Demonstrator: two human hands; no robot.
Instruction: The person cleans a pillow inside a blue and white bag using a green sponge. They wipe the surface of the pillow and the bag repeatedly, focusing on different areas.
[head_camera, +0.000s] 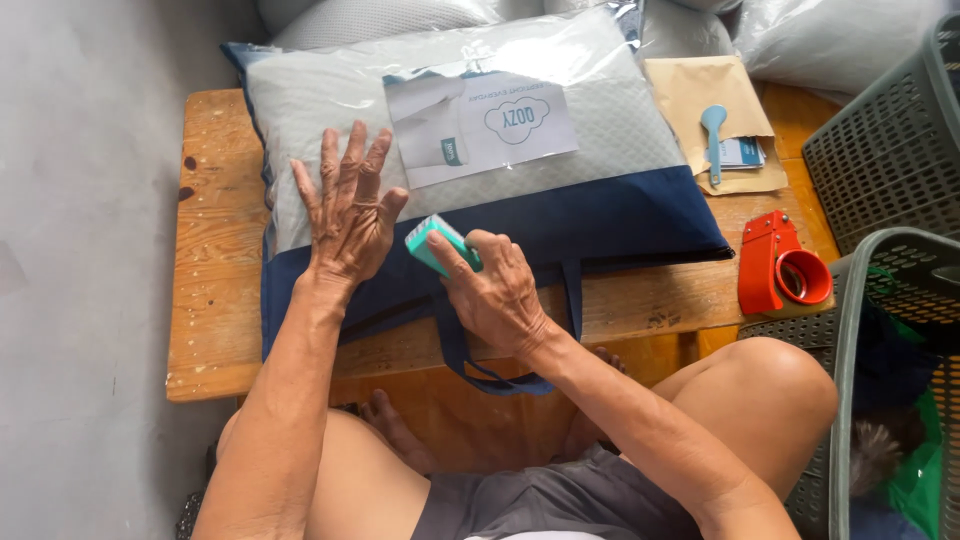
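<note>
Mid-job: left hand (348, 212) spread flat, pinning bagged pillow (440, 130), right hand (490, 285) clenched on teal tool (432, 240) at bag's navy edge, tape dispenser (780, 265) untouched.

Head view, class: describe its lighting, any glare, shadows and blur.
Head view: soft, even daylight; pale glare streaks on the clear plastic around the pillow; faint shadows beneath the left hand and right hand, which grips a teal tool; everything sharp, though the grey baskets bend slightly at the edge.

Low wooden table (215, 330) carries bagged pillow (330, 90), brown envelope (700, 90), red tape dispenser (775, 265)
</note>
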